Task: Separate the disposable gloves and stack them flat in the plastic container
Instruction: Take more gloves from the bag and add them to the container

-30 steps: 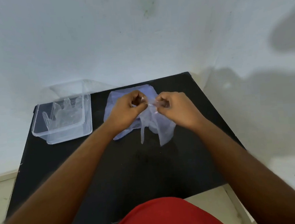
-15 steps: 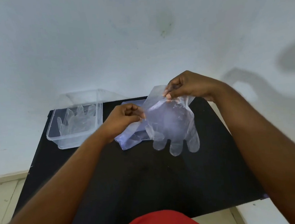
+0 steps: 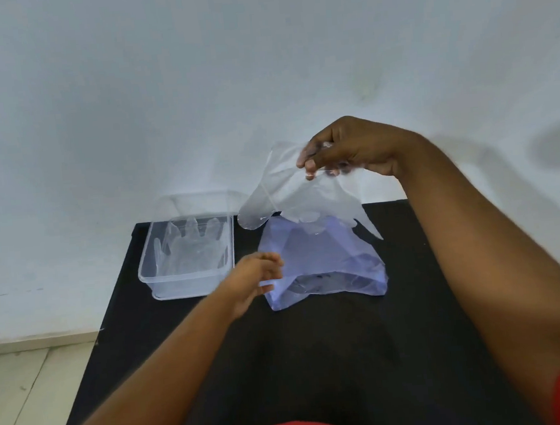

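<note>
Head | right hand [image 3: 354, 146] fingers pinch glove [image 3: 290, 194] aloft | left hand [image 3: 255, 279] blurred – grip unclear

The left hand [image 3: 257, 278] is blurred, so its fingers cannot be told apart, nor whether they touch the bluish bag [image 3: 323, 266] beside them. The right hand [image 3: 347, 146] covers the cuff of the clear glove [image 3: 290, 194] it pinches. How many gloves lie in the plastic container [image 3: 190, 286] cannot be counted. The black table [image 3: 317, 360] and both forearms are cut off at the near edge.
</note>
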